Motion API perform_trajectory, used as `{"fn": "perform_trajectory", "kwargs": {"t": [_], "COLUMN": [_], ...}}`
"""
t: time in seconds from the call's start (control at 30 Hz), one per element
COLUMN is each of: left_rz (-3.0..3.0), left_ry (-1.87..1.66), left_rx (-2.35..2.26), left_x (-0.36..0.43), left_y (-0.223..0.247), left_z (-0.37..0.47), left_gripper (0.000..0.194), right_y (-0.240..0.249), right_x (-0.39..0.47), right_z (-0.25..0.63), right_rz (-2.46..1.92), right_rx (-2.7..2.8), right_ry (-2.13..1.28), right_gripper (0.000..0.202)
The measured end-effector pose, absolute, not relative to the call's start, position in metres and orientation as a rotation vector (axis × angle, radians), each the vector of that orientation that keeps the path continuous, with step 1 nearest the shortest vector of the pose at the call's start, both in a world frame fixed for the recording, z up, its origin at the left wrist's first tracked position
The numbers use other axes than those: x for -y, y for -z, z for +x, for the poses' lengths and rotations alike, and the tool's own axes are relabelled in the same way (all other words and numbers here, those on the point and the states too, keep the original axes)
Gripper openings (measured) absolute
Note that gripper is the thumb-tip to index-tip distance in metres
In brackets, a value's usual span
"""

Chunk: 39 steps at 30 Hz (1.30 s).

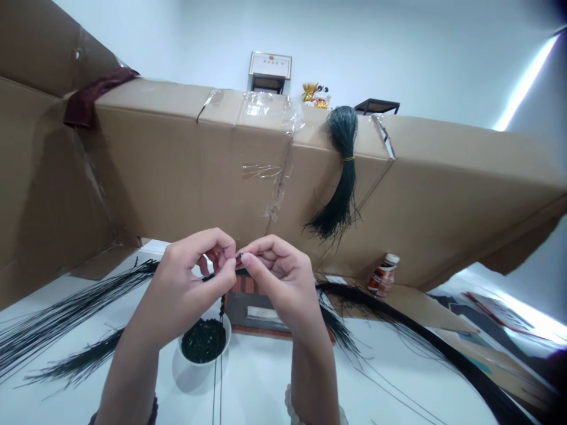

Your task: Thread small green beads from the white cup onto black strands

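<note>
My left hand (pixel 195 283) and my right hand (pixel 283 280) meet above the table, fingertips nearly touching. Between them is a tiny dark piece (pixel 240 256), pinched by the thumb and finger of my right hand. The thumb and index finger of my left hand are pressed together beside it; what they hold is too small to make out. Below my left hand stands a white bowl (pixel 228 333) of small dark green pieces (pixel 204 340). Two thin dark strands (pixel 218 383) run down in front of it. Behind my hands lies a grey and reddish-brown board (pixel 237 313), partly hidden.
Bundles of dark strands lie left (pixel 88 307) and right (pixel 411 330) on the white table (pixel 257 378). Another bundle (pixel 345 171) hangs over the cardboard wall (pixel 155 165). A bottle with a white cap (pixel 383 276) stands at back right. A dark red cloth (pixel 91 100) drapes upper left.
</note>
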<state>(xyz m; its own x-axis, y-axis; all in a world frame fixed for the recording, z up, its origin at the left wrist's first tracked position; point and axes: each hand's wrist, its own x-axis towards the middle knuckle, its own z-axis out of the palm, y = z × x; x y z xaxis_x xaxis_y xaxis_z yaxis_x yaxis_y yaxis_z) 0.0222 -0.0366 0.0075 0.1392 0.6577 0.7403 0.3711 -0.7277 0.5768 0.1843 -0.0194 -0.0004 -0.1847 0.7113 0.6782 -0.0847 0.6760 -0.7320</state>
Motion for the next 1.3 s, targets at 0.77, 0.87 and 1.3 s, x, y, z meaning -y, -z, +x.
{"fn": "perform_trajectory", "kwargs": {"t": [0.77,0.87,1.3], "left_rz": [2.025,2.042,2.015], "left_ry": [-1.694,-1.703,-1.691], "left_rx": [-0.988,-0.978,-0.995], "left_x": [0.036,0.034,0.032], "left_y": [-0.004,-0.003,-0.001], "left_z": [0.026,0.025,0.021], "left_gripper": [0.012,0.013,0.013], "right_y": [0.004,0.003,0.004], "right_x": [0.02,0.022,0.023], "right_z": [0.186,0.186,0.184], "right_rz": [-0.547,-0.555,-0.61], "right_rx": [1.621,1.655,1.658], "right_ry": [-0.655,-0.59,-0.546], "right_gripper": [0.004,0.004,0.003]}}
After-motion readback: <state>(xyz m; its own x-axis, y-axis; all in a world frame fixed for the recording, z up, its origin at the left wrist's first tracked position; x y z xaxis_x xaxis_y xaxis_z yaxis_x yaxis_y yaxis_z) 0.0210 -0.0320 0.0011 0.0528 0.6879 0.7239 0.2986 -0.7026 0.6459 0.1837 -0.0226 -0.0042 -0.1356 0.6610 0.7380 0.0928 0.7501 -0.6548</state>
